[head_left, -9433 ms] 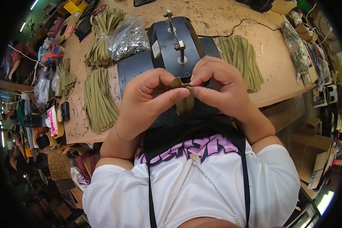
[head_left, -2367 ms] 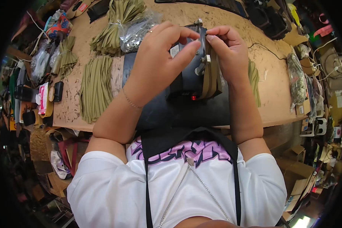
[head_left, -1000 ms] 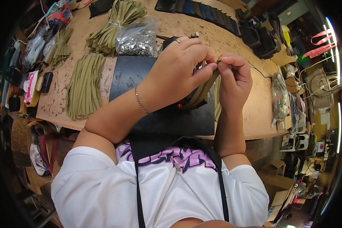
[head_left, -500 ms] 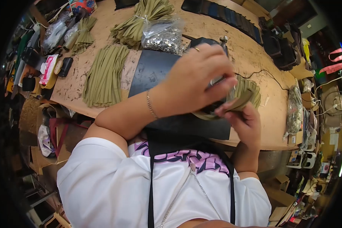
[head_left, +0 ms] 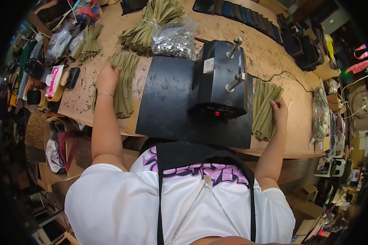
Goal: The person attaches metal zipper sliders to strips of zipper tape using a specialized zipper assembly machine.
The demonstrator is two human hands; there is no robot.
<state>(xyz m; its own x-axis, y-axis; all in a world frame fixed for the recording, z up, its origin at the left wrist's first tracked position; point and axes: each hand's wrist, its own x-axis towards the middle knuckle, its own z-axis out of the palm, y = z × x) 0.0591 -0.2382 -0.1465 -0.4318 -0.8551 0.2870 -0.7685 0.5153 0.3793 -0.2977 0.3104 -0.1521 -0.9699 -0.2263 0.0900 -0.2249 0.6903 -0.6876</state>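
Note:
My left hand, with a bracelet at the wrist, rests at the upper end of a pile of flat olive-green fabric strips; its fingers are closed on a strip there. On the other side, my right hand pinches the edge of a strip on a second olive bundle. Between the two bundles stands a black boxy machine with metal rods on top and a red switch at the front. It sits on a dark flat board.
Behind the board lie a clear bag of small metal parts and a large tied olive bundle. Dark flat pieces line the table's far edge. A black cable crosses the right side. A pink-and-white packet is at left.
My left hand has moved left from over the machine to the left pile. My right hand has shifted right and lowered to the right bundle. The machine is now uncovered.

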